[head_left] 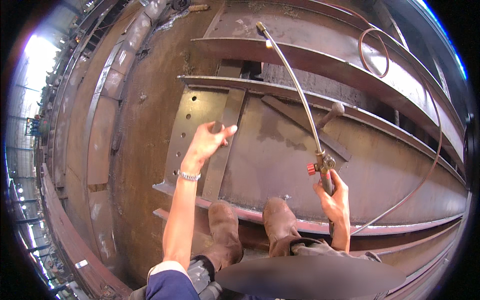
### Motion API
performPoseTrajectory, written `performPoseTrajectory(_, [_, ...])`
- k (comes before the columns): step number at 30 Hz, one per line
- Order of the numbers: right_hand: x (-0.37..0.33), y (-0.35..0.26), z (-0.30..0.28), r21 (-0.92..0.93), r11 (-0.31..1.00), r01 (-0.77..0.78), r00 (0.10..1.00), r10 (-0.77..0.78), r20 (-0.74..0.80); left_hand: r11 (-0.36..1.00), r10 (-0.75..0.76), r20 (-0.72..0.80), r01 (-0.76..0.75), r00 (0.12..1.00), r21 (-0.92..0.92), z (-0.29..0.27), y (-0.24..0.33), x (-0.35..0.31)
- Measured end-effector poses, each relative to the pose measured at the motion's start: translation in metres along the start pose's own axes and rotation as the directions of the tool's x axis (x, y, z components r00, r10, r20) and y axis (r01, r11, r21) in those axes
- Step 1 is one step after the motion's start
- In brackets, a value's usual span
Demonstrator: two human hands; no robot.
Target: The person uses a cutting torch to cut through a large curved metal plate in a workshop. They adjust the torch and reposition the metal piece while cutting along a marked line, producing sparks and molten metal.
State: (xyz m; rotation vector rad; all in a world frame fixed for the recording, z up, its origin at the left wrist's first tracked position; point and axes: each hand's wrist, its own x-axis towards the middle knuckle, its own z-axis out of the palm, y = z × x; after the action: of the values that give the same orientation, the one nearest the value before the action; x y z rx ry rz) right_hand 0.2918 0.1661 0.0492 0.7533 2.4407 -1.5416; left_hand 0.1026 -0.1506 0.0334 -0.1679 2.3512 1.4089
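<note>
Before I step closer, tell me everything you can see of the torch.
The torch has a long, bent, silvery metal-looking tube, brass-coloured tip, red knob and dark handle, gripped by the right hand. It slants up-left in view, over steel beams. A bright spot shows near the tip; whether it's lit is unclear.

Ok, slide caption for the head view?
Right hand gripping a long-necked torch, left hand over a steel beam with round holes.

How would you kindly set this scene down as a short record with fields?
Left hand: over the drilled steel plate, fingers curled; contents unclear
Right hand: gripping the torch
Torch: red knob, long metal tube, nozzle pointing away from the person
Hose: loops at upper right, curves down the right side
Boots: brown pair, seen between the forearms
</note>
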Motion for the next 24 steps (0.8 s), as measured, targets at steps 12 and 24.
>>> performPoseTrajectory(12, [0.002, 0.009, -0.001, 0.034, 0.999, 0.0, 0.999, 0.001, -0.044, 0.95, 0.151, -0.006, -0.147, 0.989, -0.276, -0.013, 0.046, -0.054])
performPoseTrajectory(24, [0.023, 0.005, 0.01, 0.03, 0.999, -0.025, 1.0, 0.025, 0.012, 0.971, 0.019, 0.187, 0.027, 0.982, -0.239, 0.031, 0.068, 0.015])
